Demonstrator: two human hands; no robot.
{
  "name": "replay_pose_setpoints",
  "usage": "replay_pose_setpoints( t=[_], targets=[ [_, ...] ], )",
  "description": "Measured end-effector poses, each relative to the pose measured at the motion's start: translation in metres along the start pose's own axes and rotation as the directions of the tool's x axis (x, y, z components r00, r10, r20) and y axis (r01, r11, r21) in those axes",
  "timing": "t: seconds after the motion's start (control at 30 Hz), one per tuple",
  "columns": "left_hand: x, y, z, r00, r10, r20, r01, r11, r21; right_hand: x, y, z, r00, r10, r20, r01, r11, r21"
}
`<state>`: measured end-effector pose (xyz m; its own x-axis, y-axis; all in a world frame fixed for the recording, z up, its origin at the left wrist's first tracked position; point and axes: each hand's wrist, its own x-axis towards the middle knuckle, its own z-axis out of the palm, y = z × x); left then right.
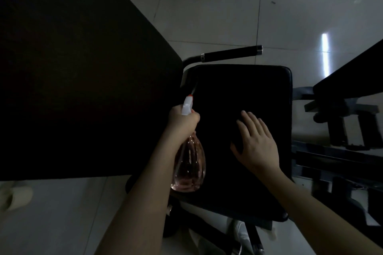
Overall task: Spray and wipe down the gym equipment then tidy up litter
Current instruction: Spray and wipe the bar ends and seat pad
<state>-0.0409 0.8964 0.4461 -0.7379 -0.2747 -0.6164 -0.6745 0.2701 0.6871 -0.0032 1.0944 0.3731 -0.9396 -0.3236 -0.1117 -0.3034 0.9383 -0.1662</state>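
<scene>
- Left hand (pixel 183 118): fingers curled round the neck and trigger of the spray bottle (pixel 189 163); white spray head with orange nozzle tip points away from the person.
- Spray bottle: clear, pink-tinted body, tilted, held above the left edge of the black seat pad (pixel 244 89).
- Right hand (pixel 257 141): fingers straight and spread, palm down on the seat pad; holds nothing that can be made out.
- Black handle bar (pixel 231 53): just beyond the pad's far edge.
- Floor (pixel 207 6): light glossy tiles.

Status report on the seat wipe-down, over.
Left hand grips spray bottle, nozzle aimed at black seat pad. Right hand flat on pad, fingers straight; too dark to tell if anything lies under it. Nothing seen in the spray's path.
</scene>
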Motion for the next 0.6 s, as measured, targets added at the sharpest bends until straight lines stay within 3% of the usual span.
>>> replay_pose_setpoints(
  t=[0.3, 0.6],
  targets=[
    [-0.009, 0.001, -0.001, 0.977, 0.210, 0.019, -0.210, 0.978, -0.005, 0.000, 0.000, 0.000, 1.000, 0.027, -0.001, -0.026, 0.999, 0.024],
    [-0.015, -0.011, 0.003, 0.974, 0.221, -0.054, -0.227, 0.962, -0.155, -0.001, 0.001, 0.006, 0.990, 0.016, -0.138, -0.014, 1.000, 0.018]
  ],
)
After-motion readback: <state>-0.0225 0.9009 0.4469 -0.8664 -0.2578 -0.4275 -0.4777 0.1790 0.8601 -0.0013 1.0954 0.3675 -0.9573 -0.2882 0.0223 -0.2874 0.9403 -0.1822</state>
